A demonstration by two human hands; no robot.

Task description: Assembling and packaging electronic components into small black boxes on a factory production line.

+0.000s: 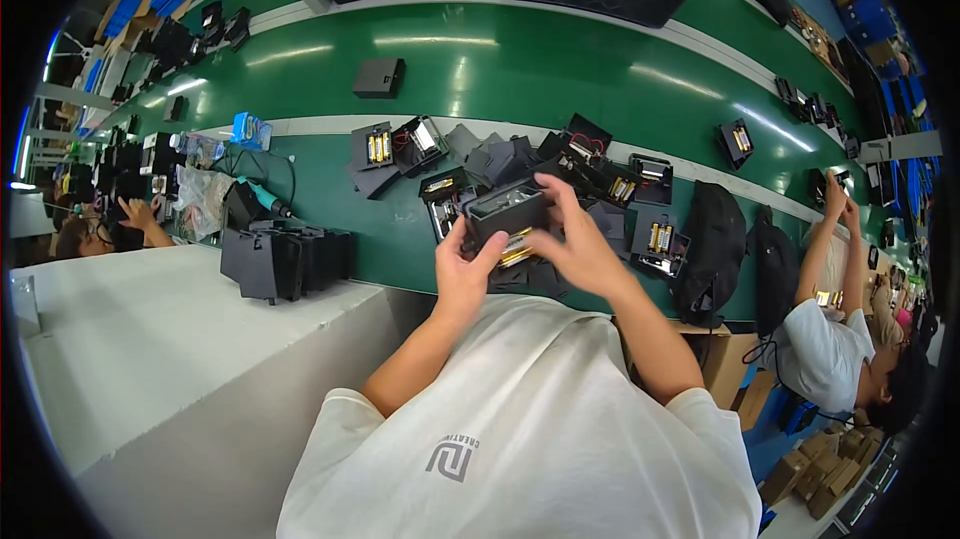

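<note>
Over the near edge of the bench I hold a black plastic box [508, 205], tilted, with a hollow, shiny inside facing up. My left hand [462, 274] grips its left near corner, thumb along the front. My right hand [585, 254] curls around its right end, fingertips on the far right corner and thumb low at the front. Just beneath the box, gold-and-black batteries [516, 247] show by both thumbs; whether they sit in a case there is hidden. Around my hands lie black battery cases, such as an open one [660, 239] with batteries and one [378, 147] farther left.
A green conveyor belt [560, 69] runs beyond the bench, carrying a closed black box [379, 78]. Stacked black boxes [275, 261] and a teal power screwdriver [265, 199] are at left. A black bag [712, 249] lies right, near a co-worker [825, 349]. A white block [180, 339] stands left.
</note>
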